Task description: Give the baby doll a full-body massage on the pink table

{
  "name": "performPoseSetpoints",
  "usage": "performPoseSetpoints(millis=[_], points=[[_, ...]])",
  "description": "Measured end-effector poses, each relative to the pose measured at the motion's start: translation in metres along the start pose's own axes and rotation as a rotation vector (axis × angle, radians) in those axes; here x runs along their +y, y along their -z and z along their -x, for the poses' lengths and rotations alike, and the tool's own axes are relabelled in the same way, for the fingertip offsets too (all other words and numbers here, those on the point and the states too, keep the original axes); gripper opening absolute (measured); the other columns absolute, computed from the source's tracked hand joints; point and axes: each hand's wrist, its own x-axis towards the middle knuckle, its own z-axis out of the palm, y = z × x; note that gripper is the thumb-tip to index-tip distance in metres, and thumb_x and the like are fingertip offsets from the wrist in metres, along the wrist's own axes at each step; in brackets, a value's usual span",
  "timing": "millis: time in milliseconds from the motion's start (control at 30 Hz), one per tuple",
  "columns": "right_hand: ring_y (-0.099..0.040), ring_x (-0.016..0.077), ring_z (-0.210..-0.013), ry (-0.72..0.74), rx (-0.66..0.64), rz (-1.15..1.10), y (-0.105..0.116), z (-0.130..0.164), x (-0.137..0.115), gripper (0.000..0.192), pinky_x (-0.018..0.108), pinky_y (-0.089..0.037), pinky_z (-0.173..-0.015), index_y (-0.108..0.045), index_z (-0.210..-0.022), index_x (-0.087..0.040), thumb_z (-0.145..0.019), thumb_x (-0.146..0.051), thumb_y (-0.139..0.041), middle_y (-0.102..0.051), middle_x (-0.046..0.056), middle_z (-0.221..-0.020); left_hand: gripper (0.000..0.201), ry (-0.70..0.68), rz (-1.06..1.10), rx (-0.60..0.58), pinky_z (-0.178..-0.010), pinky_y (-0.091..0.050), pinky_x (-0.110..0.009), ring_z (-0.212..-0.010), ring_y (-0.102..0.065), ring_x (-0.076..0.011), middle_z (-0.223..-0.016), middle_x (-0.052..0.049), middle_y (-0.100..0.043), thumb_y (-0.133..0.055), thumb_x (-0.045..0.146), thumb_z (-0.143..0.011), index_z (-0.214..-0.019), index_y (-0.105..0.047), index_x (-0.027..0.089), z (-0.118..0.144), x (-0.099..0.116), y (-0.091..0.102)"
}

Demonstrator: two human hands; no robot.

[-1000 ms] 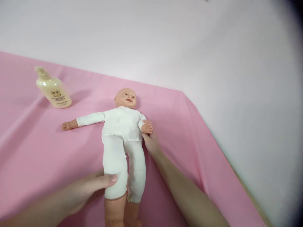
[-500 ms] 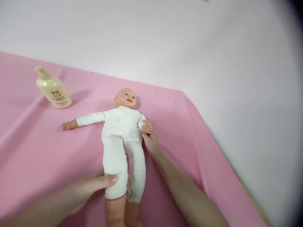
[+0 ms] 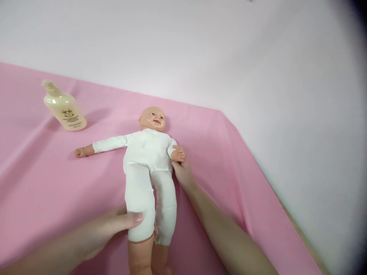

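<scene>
Pink cloth (image 3: 43,179) over table; plain pale wall (image 3: 200,49) behind, perhaps white.

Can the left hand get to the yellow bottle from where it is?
Probably yes. The left hand grips the doll by its leg, and only bare pink cloth lies between it and the bottle.

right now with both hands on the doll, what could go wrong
The left hand grips only one leg of the doll, so a pull might twist or drag it and ruck the pink cloth, which already shows folds. The right hand sits at the doll's side under its arm, a light hold that may slip. The lotion bottle lies loose and could roll if the cloth shifts.
</scene>
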Motion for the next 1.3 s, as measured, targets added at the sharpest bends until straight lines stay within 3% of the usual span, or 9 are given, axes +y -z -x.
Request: performPoseSetpoints(millis=[333,633,800,933,1200,1300], points=[[-0.060,0.0225,-0.119,-0.002,-0.001,0.010,0.000,0.000,0.000,0.049,0.042,-0.044,-0.112,-0.055,-0.122,-0.025,-0.074,-0.020,-0.052,-0.065,0.005,-0.123,0.057,0.017,-0.039,-0.024,-0.107,-0.042,-0.042,-0.118,-0.061,-0.0316,-0.113,-0.008,-0.074,-0.071,0.062,-0.079,-0.113,-0.070,0.017,0.000,0.002,0.000],[-0.059,0.0228,-0.121,0.007,-0.002,0.009,-0.001,0.000,-0.001,0.048,0.042,-0.043,-0.112,-0.056,-0.121,-0.024,-0.074,-0.020,-0.053,-0.064,0.006,-0.124,0.064,0.023,-0.041,-0.007,-0.111,-0.039,-0.043,-0.124,-0.058,-0.0325,-0.121,-0.008,-0.072,-0.073,0.062,-0.077,-0.123,-0.067,0.018,-0.001,0.000,0.002],[-0.059,0.0240,-0.120,0.008,0.005,0.005,-0.001,0.000,-0.002,0.047,0.044,-0.043,-0.112,-0.057,-0.120,-0.024,-0.073,-0.020,-0.053,-0.064,0.006,-0.123,0.075,-0.004,-0.047,0.004,-0.112,-0.036,-0.048,-0.130,-0.054,-0.0355,-0.130,-0.013,-0.068,-0.074,0.061,-0.077,-0.137,-0.058,0.018,-0.002,-0.004,0.004],[-0.059,0.0238,-0.120,-0.001,-0.011,0.005,-0.001,0.000,-0.002,0.048,0.044,-0.043,-0.112,-0.057,-0.121,-0.024,-0.074,-0.021,-0.053,-0.064,0.006,-0.123,0.069,-0.005,-0.063,0.008,-0.113,-0.035,-0.049,-0.135,-0.050,-0.0375,-0.139,-0.013,-0.063,-0.073,0.061,-0.078,-0.132,-0.063,0.020,-0.005,-0.007,0.007],[-0.058,0.0236,-0.122,0.003,-0.004,0.019,-0.001,0.000,-0.001,0.047,0.044,-0.042,-0.113,-0.057,-0.122,-0.025,-0.074,-0.021,-0.053,-0.063,0.006,-0.125,0.061,-0.004,-0.052,-0.009,-0.112,-0.037,-0.049,-0.135,-0.050,-0.0371,-0.137,-0.009,-0.064,-0.072,0.058,-0.081,-0.131,-0.065,0.024,-0.005,-0.008,0.008],[-0.059,0.0231,-0.121,0.007,-0.003,0.022,-0.001,0.000,-0.001,0.047,0.043,-0.043,-0.113,-0.057,-0.121,-0.026,-0.074,-0.021,-0.053,-0.064,0.005,-0.124,0.072,0.016,-0.051,0.010,-0.112,-0.036,-0.049,-0.136,-0.048,-0.0373,-0.142,-0.011,-0.061,-0.074,0.060,-0.077,-0.137,-0.060,0.022,-0.003,-0.005,0.006]])
